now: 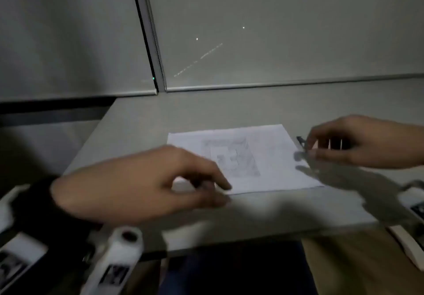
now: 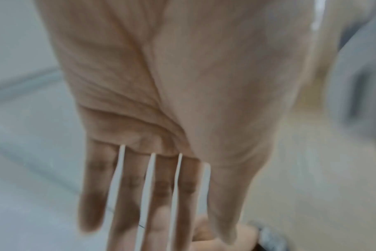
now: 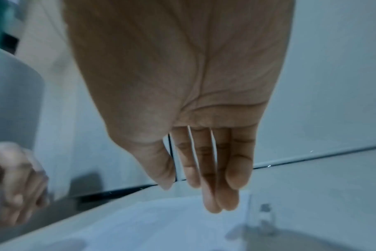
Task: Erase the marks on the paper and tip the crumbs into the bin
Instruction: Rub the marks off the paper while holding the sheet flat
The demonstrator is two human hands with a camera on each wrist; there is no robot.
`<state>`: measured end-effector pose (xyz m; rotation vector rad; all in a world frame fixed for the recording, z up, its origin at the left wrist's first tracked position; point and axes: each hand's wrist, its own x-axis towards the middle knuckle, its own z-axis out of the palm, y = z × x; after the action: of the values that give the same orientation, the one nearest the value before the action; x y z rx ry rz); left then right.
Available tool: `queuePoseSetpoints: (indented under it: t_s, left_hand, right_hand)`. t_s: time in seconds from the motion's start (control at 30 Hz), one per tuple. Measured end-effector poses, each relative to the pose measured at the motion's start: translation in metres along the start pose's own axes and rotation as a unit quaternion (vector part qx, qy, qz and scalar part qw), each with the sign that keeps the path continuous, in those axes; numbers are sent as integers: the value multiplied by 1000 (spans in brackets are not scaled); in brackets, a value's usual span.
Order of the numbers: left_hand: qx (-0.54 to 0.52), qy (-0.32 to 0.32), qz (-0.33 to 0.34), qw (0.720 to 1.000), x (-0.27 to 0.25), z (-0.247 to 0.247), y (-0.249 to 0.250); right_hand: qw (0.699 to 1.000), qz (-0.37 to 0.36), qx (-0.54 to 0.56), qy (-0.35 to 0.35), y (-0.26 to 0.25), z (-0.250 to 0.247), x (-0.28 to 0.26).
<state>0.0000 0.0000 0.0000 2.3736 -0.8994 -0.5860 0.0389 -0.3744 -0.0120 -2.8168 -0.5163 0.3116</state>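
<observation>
A thin white sheet of paper (image 1: 243, 157) lies flat on the smooth grey desk (image 1: 137, 129), a faint grey pencil drawing (image 1: 231, 157) of boxy shapes at its middle. The left hand (image 1: 146, 180) hovers over the sheet's near left corner, fingers (image 1: 220, 182) bent downward; blur hides whether they touch it or hold anything. The right hand (image 1: 358, 143) is at the sheet's right edge, beside a small dark object (image 1: 301, 142) too blurred to name.

The head view shows both hands loosely curled. The left wrist view shows the left hand's palm (image 2: 172, 84) with 4 fingers (image 2: 127, 195) stretched nearly straight and slightly apart. The right wrist view shows the right hand (image 3: 182, 84) with fingers (image 3: 236, 169) straight and close together, holding nothing, above the pale paper (image 3: 150, 220); a grey blurred object (image 3: 266, 215) stands near the paper's edge there.

Plain grey panels (image 1: 275, 31) with metal trim stand behind the desk.
</observation>
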Motion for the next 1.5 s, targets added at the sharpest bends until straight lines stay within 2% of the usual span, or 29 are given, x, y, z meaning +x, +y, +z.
queuePoseSetpoints:
  t_s: [0.03, 0.07, 0.13, 0.2, 0.27, 0.4, 0.5, 0.6, 0.67, 0.83, 0.93, 1.2, 1.33, 1.5]
  left_hand:
    - [65, 27, 34, 997, 13, -17, -5]
    - [122, 32, 37, 991, 28, -26, -10]
    - [200, 27, 7, 979, 66, -39, -20]
    - [260, -8, -4, 966, 101, -36, -41]
    - [291, -39, -2, 956, 131, -37, -61]
    - [334, -72, -11, 940, 172, -37, -81]
    - [332, -82, -6, 940, 188, -36, -88]
    - [329, -60, -2, 942, 195, -36, -92]
    - [334, -53, -5, 941, 196, -36, -96]
    - [319, -55, -30, 946, 192, -36, -96]
    - [339, -63, -47, 937, 187, -35, -96]
    - [324, -33, -73, 943, 176, -21, -90]
    - [316, -10, -84, 945, 177, -17, -87]
    - [317, -14, -95, 944, 174, -12, -86]
  right_hand:
    - [999, 17, -36, 16, 15, -3, 16]
    - [996, 53, -74, 25, 21, -3, 27]
    - [988, 90, -119, 26, 41, -1, 54]
    - [983, 104, -149, 5, 52, 14, 71]
    - [983, 100, -152, 14, 65, 25, 84]
    - [984, 109, -114, 79, 81, 32, 97]
    - [985, 133, -93, 65, 83, 32, 98]
    - [987, 126, -95, 42, 72, 22, 102]
    - [990, 78, -100, 64, 55, 8, 110]
    - [997, -30, 24, 72, 8, -2, 144]
    - [996, -74, 1, 50, -11, 13, 167]
    - [996, -48, -20, 76, -22, 43, 189]
    - [995, -63, -31, 72, -23, 42, 192]
    - [993, -78, -35, 87, -24, 44, 194]
